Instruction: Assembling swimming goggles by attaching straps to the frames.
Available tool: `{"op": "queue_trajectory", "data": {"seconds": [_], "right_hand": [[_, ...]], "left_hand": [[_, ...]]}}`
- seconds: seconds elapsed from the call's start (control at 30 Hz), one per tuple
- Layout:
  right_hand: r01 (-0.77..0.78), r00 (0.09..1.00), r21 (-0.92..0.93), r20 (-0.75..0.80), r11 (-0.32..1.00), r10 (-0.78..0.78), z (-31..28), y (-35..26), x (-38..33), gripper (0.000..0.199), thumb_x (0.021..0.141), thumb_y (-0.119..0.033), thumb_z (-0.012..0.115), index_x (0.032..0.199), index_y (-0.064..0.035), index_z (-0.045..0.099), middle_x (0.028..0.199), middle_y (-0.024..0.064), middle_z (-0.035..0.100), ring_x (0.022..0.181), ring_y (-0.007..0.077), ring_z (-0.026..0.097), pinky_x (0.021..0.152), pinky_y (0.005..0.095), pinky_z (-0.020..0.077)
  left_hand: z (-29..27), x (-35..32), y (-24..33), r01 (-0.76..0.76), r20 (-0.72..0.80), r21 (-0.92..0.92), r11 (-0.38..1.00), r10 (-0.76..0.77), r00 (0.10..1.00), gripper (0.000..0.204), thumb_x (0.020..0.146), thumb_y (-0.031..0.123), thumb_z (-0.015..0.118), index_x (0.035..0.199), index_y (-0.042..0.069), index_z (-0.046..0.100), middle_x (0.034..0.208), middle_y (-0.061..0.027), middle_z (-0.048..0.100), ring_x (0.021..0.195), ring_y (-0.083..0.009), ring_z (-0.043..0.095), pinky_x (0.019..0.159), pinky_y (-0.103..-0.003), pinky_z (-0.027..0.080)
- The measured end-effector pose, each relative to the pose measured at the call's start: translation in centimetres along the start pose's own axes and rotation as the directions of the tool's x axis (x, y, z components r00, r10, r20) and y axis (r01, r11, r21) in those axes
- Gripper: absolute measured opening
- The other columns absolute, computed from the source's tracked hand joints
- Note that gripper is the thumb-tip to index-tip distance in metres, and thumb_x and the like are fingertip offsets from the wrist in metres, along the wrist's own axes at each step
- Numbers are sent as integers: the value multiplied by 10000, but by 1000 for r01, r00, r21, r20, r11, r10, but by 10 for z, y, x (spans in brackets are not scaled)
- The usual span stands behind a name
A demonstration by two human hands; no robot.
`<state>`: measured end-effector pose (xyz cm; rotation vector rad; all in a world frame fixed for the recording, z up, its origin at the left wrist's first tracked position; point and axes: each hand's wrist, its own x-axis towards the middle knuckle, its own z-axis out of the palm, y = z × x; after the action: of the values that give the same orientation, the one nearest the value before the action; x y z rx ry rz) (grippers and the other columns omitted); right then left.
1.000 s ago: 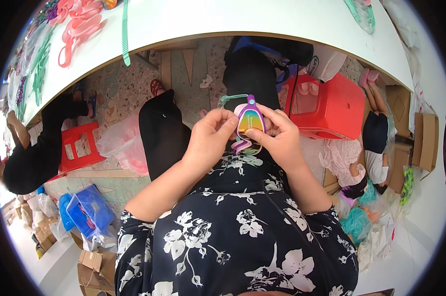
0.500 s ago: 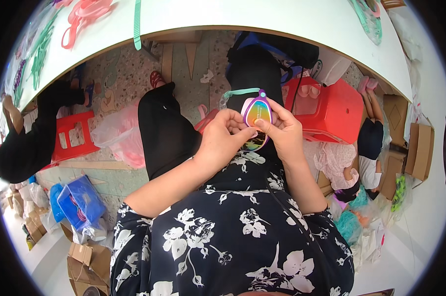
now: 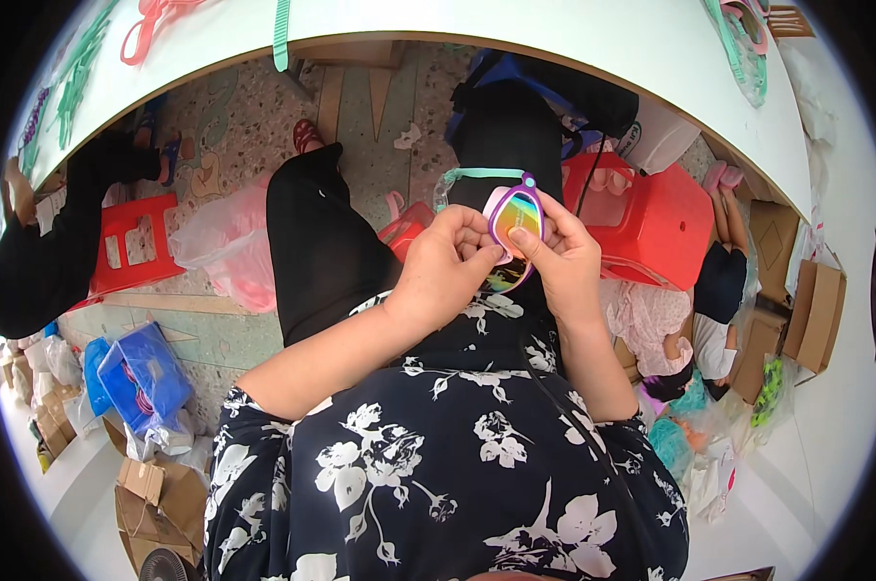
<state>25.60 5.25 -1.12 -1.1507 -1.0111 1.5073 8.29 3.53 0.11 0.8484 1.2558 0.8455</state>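
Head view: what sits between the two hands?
Head view: a small pink-framed pair of sunglasses with rainbow mirrored lenses, pinched between left hand and right hand.

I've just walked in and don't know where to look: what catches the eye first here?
At centre, the left hand and right hand pinch small goggles with a rainbow mirrored lens and teal strap. Right of them stands a bright red plastic stool; above curves a white table.

Your single head camera looks steeply down from above your lap, close over your hands, with the white desk (image 3: 554, 39) bending across the top and the floor beneath.
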Motion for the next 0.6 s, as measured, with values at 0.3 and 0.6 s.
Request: {"op": "queue_trajectory", "data": {"seconds": [0.3,0.6], "right_hand": [[13,999,39,31,999,-14,-1,5,0,533,892,39,723,1377,95,512,1162,142,691,1023,168,681,893,302,573],[-70,996,53,61,996,67,0,-1,-1,536,880,9,754,1361,91,534,1184,128,683,1052,152,664,930,286,539]], "left_hand": [[-14,14,2,197,155,-212,957,-166,974,352,899,-5,707,1226,-38,580,979,-60,717,890,-110,677,814,-247,537],[-7,4,-9,72,129,-207,976,-46,991,285,913,-20,682,1191,-8,617,1012,-50,695,902,-91,665,833,-240,536]]}}
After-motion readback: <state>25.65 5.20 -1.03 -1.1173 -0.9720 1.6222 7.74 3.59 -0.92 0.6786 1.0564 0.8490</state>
